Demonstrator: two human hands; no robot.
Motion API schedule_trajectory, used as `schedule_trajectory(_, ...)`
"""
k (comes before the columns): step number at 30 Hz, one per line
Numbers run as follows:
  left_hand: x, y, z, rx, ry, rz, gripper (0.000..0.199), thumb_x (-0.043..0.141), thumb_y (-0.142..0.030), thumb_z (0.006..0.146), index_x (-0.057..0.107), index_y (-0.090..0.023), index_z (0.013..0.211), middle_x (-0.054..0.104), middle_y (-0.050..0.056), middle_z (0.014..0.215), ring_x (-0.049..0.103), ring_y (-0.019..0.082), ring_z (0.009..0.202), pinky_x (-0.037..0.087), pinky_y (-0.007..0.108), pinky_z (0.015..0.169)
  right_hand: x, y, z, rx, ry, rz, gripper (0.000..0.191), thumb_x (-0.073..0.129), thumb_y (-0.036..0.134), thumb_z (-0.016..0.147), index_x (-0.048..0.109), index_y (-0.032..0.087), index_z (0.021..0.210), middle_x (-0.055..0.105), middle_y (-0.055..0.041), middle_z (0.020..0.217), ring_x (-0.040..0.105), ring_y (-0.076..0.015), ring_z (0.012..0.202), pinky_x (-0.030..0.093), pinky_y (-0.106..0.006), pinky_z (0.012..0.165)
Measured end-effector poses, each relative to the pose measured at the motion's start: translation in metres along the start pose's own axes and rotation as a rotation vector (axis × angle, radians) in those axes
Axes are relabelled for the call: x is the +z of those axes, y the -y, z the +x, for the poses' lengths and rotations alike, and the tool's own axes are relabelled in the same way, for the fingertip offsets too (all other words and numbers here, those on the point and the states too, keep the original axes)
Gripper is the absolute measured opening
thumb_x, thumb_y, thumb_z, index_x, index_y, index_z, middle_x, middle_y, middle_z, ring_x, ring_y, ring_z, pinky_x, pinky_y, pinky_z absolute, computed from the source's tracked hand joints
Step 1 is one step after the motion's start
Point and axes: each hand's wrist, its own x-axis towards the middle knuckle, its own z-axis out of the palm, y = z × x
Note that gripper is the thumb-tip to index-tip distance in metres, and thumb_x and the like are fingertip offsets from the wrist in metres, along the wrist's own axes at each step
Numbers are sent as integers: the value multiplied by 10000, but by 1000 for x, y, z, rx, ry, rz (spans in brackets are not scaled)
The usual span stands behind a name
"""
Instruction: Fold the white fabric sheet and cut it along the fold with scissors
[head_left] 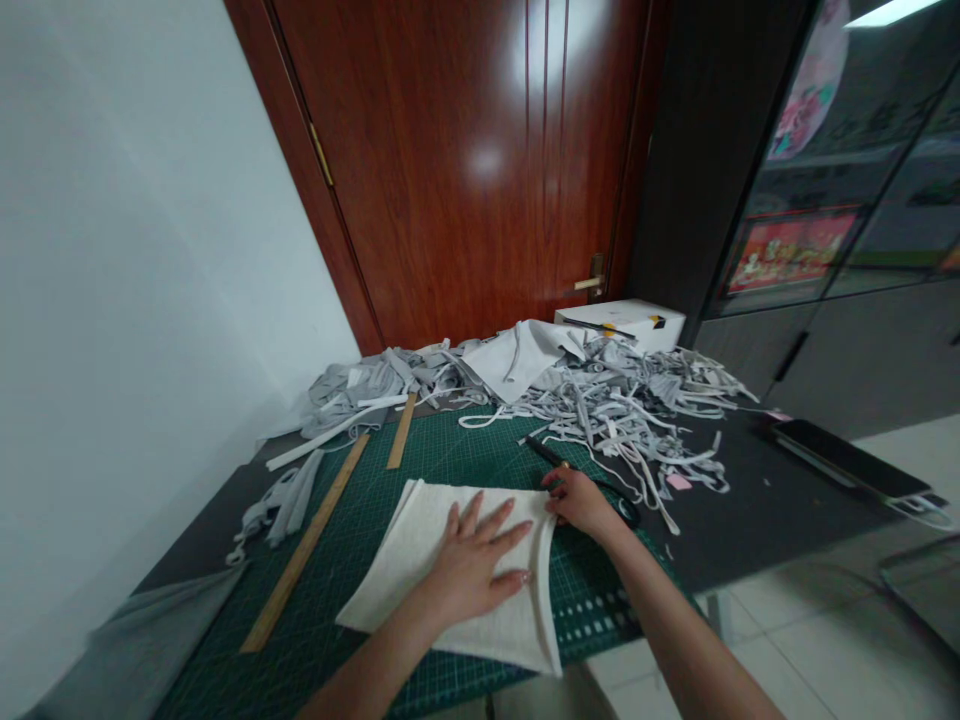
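A folded piece of cream cloth lies on the green cutting mat, close to the table's front edge. My left hand rests flat on its middle with the fingers spread. At the cloth's far right corner, my right hand has its fingers curled and pressed together on the edge. Just beyond that hand lie black-handled scissors, partly hidden by it. The cloth's right side shows a raised fold running toward me.
Two wooden rulers lie left of the cloth. Grey and white fabric scraps heap along the back, before a white box. A black phone-like device sits at the right edge. Grey cloth hangs at the left.
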Motion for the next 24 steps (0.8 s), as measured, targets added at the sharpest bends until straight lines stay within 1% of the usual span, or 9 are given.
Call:
schedule_trajectory(3, -9, -1, 7, -15, -22, -30, 581, 603, -462, 822, 413, -388, 1366, 393, 12, 1467, 259, 384, 1351, 155, 654, 1061, -2, 2, 2, -55, 5, -24, 254, 597, 8, 632, 681, 149, 825, 592, 20, 631, 573, -121, 501, 451, -219, 467)
schedule_trajectory(5, -16, 1, 20, -23, -82, -69, 441, 586, -332, 848, 513, -309, 1282, 554, 48, 1305, 441, 309, 1232, 193, 583, 1082, -3, 5, 0, -126, -7, -41, 260, 605, 4, 621, 699, 158, 809, 616, 9, 640, 594, -142, 566, 468, -243, 550)
schedule_trajectory(7, -19, 5, 38, -38, -175, -166, 373, 548, -198, 850, 556, -254, 1219, 615, 61, 1167, 528, 252, 1120, 249, 514, 1078, -4, 10, -3, -207, -21, -47, 290, 601, 0, 622, 710, 169, 831, 650, -4, 676, 615, -161, 651, 471, -263, 651)
schedule_trajectory(9, -17, 10, 59, -26, -272, -396, 424, 587, -120, 784, 573, -223, 1195, 584, 75, 1199, 506, 236, 1148, 322, 432, 1050, -5, 15, -8, -279, -32, -40, 324, 585, 6, 641, 714, 187, 877, 686, -14, 747, 628, -168, 716, 462, -269, 717)
schedule_trajectory(11, -10, 16, 80, 13, -310, -709, 434, 643, -81, 711, 615, -200, 1128, 581, 80, 1216, 503, 228, 1160, 348, 381, 1034, -6, 19, -11, -332, -43, -29, 342, 572, 24, 664, 715, 211, 913, 708, -16, 820, 634, -169, 765, 451, -266, 755)
schedule_trajectory(14, 5, 22, 101, 4, -290, -888, 252, 641, -154, 751, 655, -157, 1003, 681, 62, 942, 621, 194, 896, 474, 324, 842, -6, 21, -11, -348, -93, -13, 325, 573, 73, 693, 710, 222, 947, 708, -22, 833, 627, -180, 783, 438, -275, 756)
schedule_trajectory(17, 15, 27, 106, -19, -302, -971, 149, 636, -277, 792, 670, -136, 826, 673, 44, 752, 610, 166, 712, 473, 271, 685, -4, 15, -7, -289, -151, 11, 271, 617, 136, 680, 710, 189, 930, 676, -22, 701, 600, -189, 670, 421, -283, 655)
schedule_trajectory(21, 15, 28, 99, -14, -326, -1080, 241, 668, -381, 767, 665, -140, 765, 659, 37, 734, 585, 153, 688, 440, 252, 656, 1, 2, -4, -219, -113, 102, 125, 697, 276, 634, 708, 165, 690, 625, 0, 556, 535, -152, 521, 367, -253, 519)
schedule_trajectory(24, 12, 26, 94, -2, -332, -1149, 277, 687, -421, 747, 667, -146, 778, 647, 29, 740, 569, 145, 688, 422, 244, 652, 3, -5, -7, -210, -38, 207, 281, 652, 417, 669, 666, 162, 553, 590, 9, 482, 491, -127, 456, 356, -237, 464)
